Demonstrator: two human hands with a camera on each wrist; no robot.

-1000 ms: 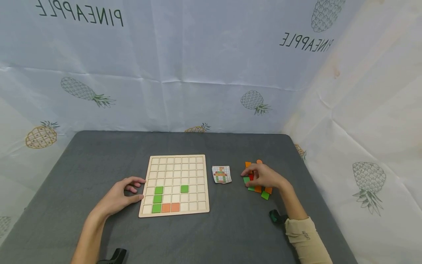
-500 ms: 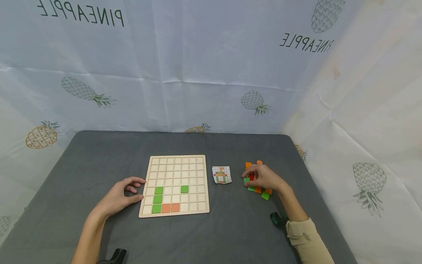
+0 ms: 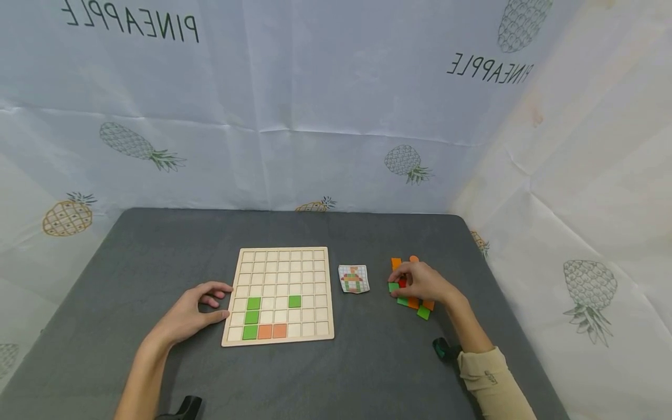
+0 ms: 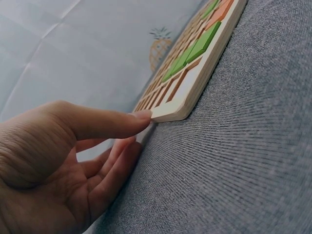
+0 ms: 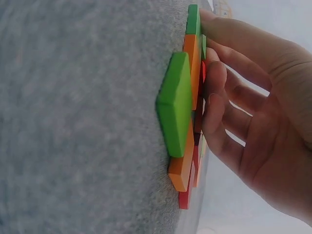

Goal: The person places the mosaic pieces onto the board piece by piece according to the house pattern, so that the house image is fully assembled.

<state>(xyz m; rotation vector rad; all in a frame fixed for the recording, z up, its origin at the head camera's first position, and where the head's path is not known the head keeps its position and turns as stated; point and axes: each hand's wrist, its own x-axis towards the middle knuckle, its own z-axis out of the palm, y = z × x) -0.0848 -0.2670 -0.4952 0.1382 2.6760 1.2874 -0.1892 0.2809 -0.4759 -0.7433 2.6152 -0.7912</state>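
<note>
My left hand rests beside the wooden grid board, fingers loosely bent. In the left wrist view its thumb touches the board's corner edge. On the board lie several green tiles and two orange-pink tiles. At the right, my right hand is over a pile of coloured tiles. Its thumb and index finger pinch a green tile at the pile's left side. In the right wrist view the other fingers curl over the pile, hiding part of it.
A small paper card with a coloured grid picture lies between board and pile. Loose orange tiles and a bright green tile lie around the right hand. The grey table ends at a pineapple-printed curtain.
My right index finger has drawn in toward the thumb around the green tile. The left hand and the board keep their places.
</note>
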